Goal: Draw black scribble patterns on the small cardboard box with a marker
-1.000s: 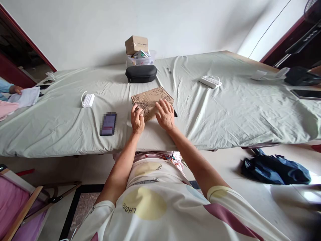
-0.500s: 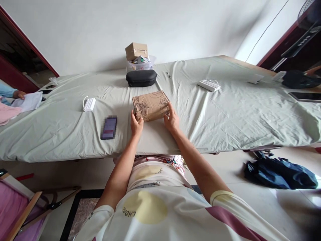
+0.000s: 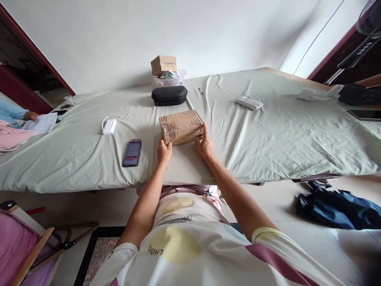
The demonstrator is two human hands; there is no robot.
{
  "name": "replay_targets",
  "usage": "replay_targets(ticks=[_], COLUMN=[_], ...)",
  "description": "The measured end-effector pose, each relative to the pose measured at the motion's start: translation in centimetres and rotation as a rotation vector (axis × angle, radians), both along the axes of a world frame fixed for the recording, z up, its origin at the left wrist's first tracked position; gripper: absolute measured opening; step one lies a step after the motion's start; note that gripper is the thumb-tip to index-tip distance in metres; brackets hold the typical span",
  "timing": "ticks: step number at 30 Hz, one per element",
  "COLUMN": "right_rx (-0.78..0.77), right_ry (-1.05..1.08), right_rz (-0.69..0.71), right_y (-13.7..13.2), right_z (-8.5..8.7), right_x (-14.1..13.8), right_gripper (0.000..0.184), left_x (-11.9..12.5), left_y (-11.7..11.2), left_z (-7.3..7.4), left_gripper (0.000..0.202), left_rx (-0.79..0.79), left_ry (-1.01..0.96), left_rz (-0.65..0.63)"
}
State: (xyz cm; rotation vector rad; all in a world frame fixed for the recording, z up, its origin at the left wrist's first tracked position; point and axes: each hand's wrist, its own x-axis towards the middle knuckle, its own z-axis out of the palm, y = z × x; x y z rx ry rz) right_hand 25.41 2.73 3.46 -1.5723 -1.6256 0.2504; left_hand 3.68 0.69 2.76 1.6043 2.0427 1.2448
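A brown cardboard box with dark scribbled patterns lies in front of me on the cloth-covered table. My left hand grips its near left corner, thumb at the front face and the other fingers mostly hidden. At the near right corner, my right hand holds the box with the index finger along the right side and the thumb at the front. Just beyond the box sits a black zip case. To the left lies a phone with a blurred screen.
White devices with loops lie left and right. Behind the case, a small carton rests on a clear plastic bin. Another person's hand holds papers at far left. A tablet lies at far right.
My left hand's fingers have slid down from the box's left side toward its near corner. My right hand keeps nearly the same hold. The whole view has shifted slightly.
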Motion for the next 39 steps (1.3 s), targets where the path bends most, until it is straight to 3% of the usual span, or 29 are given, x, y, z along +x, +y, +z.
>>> replay_targets(ticks=[4,18,22,28,34,39], right_rx=[-0.005,-0.023,-0.062,0.03,-0.26,-0.279], right_ry=[0.057,0.076,0.007,-0.212,-0.327,-0.288], right_rz=[-0.006,0.071,-0.002,-0.185,-0.173,-0.254], right_y=[0.9,1.8,1.6,0.8,0.1,0.0], right_z=[-1.1,-2.0,-1.3,0.0,0.6,1.0], right_x=[0.3,1.3,1.5,2.6,2.7,3.6], right_gripper=[0.096,0.072,0.063,0.041,0.046,0.05], left_x=[0.1,0.2,0.1,0.0,0.1,0.2], left_y=[-0.1,-0.5,-0.5,-0.3,-0.4,-0.5], left_z=[0.2,0.6,0.5,0.2,0.2,0.3], left_gripper=[0.052,0.051,0.055,0.053,0.052,0.051], left_rx=[-0.001,0.015,0.014,0.005,-0.024,-0.028], left_ry=[-0.018,-0.103,-0.101,-0.083,-0.08,-0.087], left_rz=[0.001,-0.013,-0.028,-0.038,-0.046,-0.045])
